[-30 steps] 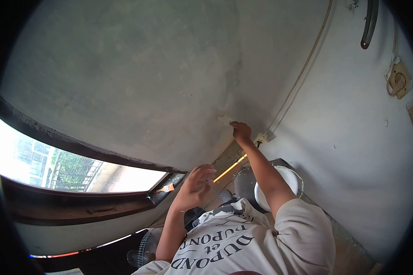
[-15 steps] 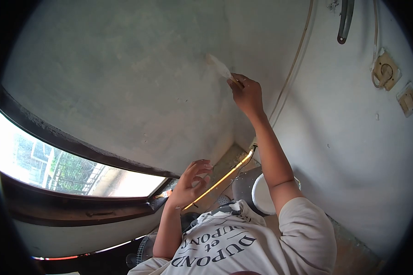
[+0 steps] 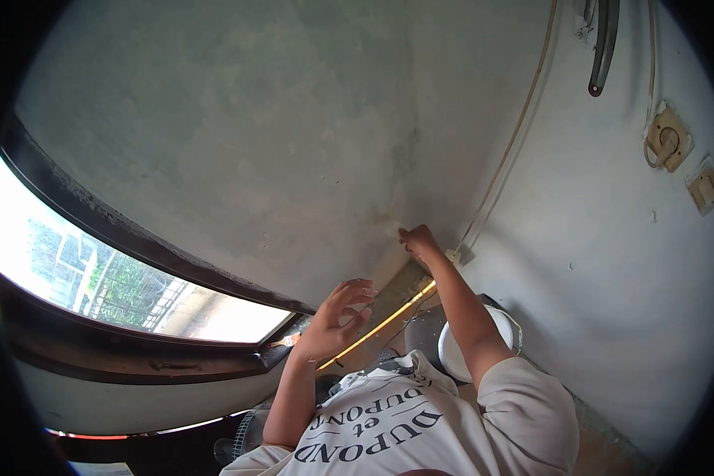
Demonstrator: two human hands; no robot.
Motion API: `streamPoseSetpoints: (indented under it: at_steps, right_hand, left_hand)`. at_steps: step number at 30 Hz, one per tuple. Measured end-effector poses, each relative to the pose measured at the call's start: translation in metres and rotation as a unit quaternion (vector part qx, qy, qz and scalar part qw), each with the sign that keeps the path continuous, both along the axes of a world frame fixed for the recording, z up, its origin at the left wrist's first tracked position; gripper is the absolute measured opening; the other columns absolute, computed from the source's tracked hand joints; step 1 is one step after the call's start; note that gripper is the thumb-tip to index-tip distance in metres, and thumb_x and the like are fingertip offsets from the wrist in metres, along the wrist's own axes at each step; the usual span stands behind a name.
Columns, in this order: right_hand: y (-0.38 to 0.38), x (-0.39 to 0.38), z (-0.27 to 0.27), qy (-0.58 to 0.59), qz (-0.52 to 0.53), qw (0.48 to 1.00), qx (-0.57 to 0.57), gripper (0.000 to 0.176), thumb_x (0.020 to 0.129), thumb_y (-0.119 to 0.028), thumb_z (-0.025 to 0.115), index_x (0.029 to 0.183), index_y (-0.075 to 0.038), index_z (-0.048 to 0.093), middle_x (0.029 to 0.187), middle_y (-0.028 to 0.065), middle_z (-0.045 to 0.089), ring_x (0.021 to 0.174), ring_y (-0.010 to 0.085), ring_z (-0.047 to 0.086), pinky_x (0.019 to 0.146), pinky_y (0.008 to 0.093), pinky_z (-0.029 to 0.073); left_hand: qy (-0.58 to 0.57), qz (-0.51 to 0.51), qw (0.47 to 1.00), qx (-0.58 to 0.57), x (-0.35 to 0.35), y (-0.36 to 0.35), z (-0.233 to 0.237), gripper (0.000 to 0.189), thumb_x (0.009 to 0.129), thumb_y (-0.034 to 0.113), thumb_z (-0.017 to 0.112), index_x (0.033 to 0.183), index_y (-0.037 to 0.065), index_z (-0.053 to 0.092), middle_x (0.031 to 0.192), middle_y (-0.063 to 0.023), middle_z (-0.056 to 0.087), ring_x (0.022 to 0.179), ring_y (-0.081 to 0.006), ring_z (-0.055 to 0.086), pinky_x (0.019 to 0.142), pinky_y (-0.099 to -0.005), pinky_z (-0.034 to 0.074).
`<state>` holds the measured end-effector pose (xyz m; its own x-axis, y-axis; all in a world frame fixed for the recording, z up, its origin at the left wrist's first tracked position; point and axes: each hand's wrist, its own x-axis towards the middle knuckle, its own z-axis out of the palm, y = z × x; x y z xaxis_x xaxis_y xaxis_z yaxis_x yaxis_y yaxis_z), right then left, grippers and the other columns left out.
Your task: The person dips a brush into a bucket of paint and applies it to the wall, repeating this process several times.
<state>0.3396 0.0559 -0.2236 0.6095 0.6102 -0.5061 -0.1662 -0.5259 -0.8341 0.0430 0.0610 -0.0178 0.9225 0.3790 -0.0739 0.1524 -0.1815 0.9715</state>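
My right hand (image 3: pixel 420 240) is closed around the handle of a paintbrush (image 3: pixel 387 223). The pale bristles are blurred by motion against the grey-white wall (image 3: pixel 246 174), low near the corner. Lower down, my left hand (image 3: pixel 335 324) hovers in front of my body with its fingers apart and slightly curved, holding nothing. Beside that hand runs a yellow pole (image 3: pixel 389 319), which I cannot see it touching. A round white bucket (image 3: pixel 456 355) stands below my right forearm, partly hidden by it.
At the left is a dark-framed window (image 3: pixel 135 266); another brush (image 3: pixel 285 340) lies near its right corner. On the right wall are a cable (image 3: pixel 523 119), a socket with a plug (image 3: pixel 669 141), a switch (image 3: pixel 704 188) and a hanging metal bar (image 3: pixel 603 55).
My right hand has swept down the wall with the paintbrush, toward the bottom of the corner. My left hand has hardly moved. The view has shifted slightly.
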Motion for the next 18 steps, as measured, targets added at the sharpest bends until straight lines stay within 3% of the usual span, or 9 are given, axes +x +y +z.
streamPoseSetpoints:
  at_steps: [1,4,6,8,10,12,15,18]
  right_hand:
    - [-0.002,-0.002,0.004,-0.052,0.017,0.997,-0.047,0.041,0.093,-0.032,0.064,0.073,0.004,0.066,0.050,0.0064,0.052,0.036,0.0150,0.043,0.035,0.0319,0.031]
    - [0.006,0.006,0.033,-0.071,-0.014,0.997,0.002,0.035,0.092,-0.028,0.068,0.076,0.003,0.070,0.052,0.0074,0.055,0.035,0.0118,0.040,0.034,0.0310,0.029]
    - [0.008,0.012,0.097,-0.060,-0.024,0.993,0.101,0.034,0.092,-0.028,0.069,0.076,0.003,0.070,0.051,0.0066,0.054,0.037,0.0110,0.040,0.034,0.0311,0.028]
    - [0.012,0.015,0.172,-0.130,-0.027,0.983,0.130,0.034,0.092,-0.028,0.070,0.079,0.003,0.070,0.052,0.0054,0.053,0.037,0.0102,0.040,0.035,0.0300,0.027]
    - [0.013,0.013,0.239,-0.104,-0.061,0.972,0.202,0.041,0.093,-0.031,0.068,0.071,0.004,0.067,0.050,0.0033,0.051,0.038,0.0101,0.038,0.037,0.0301,0.028]
    - [0.011,0.012,0.284,-0.115,-0.060,0.959,0.252,0.042,0.094,-0.034,0.068,0.076,0.004,0.069,0.051,0.0018,0.050,0.038,0.0078,0.034,0.037,0.0288,0.025]
    - [0.010,0.018,0.311,-0.166,-0.036,0.952,0.255,0.041,0.093,-0.037,0.070,0.089,0.004,0.071,0.054,0.0016,0.050,0.039,0.0059,0.034,0.036,0.0260,0.021]
    - [0.008,0.022,0.297,-0.130,-0.045,0.958,0.251,0.044,0.093,-0.041,0.069,0.088,0.003,0.071,0.053,0.0007,0.048,0.038,0.0057,0.033,0.036,0.0257,0.020]
  left_hand:
    - [0.004,0.003,1.000,-0.002,0.000,0.000,0.000,0.044,0.093,0.000,0.056,0.136,0.001,0.048,0.133,-0.0124,0.051,0.123,-0.0242,0.057,0.097,-0.0367,0.048]
    - [0.004,0.006,1.000,0.007,0.000,0.002,0.006,0.045,0.092,0.000,0.056,0.136,0.001,0.048,0.132,-0.0122,0.051,0.122,-0.0240,0.057,0.097,-0.0364,0.048]
    - [0.000,0.006,1.000,0.016,0.001,0.004,0.011,0.045,0.092,-0.001,0.056,0.136,0.001,0.048,0.131,-0.0122,0.052,0.121,-0.0239,0.058,0.097,-0.0362,0.048]
    - [-0.002,-0.004,0.999,0.033,0.007,0.006,0.018,0.046,0.091,-0.002,0.055,0.137,0.002,0.048,0.130,-0.0123,0.052,0.121,-0.0241,0.058,0.096,-0.0358,0.048]
    - [-0.013,-0.005,0.999,0.038,0.013,0.007,0.027,0.046,0.091,-0.002,0.055,0.137,0.001,0.048,0.131,-0.0124,0.052,0.121,-0.0243,0.058,0.096,-0.0359,0.048]
    - [-0.022,-0.007,0.999,0.043,0.018,0.009,0.033,0.046,0.091,-0.002,0.055,0.137,0.001,0.048,0.131,-0.0126,0.052,0.121,-0.0244,0.057,0.096,-0.0360,0.049]
    - [-0.047,-0.009,0.998,0.040,0.024,0.010,0.035,0.046,0.091,-0.001,0.056,0.136,0.000,0.048,0.133,-0.0129,0.051,0.122,-0.0250,0.057,0.096,-0.0364,0.049]
    - [-0.062,-0.022,0.997,0.030,0.027,0.013,0.033,0.045,0.091,0.001,0.057,0.135,-0.001,0.049,0.133,-0.0132,0.051,0.122,-0.0257,0.057,0.097,-0.0370,0.049]
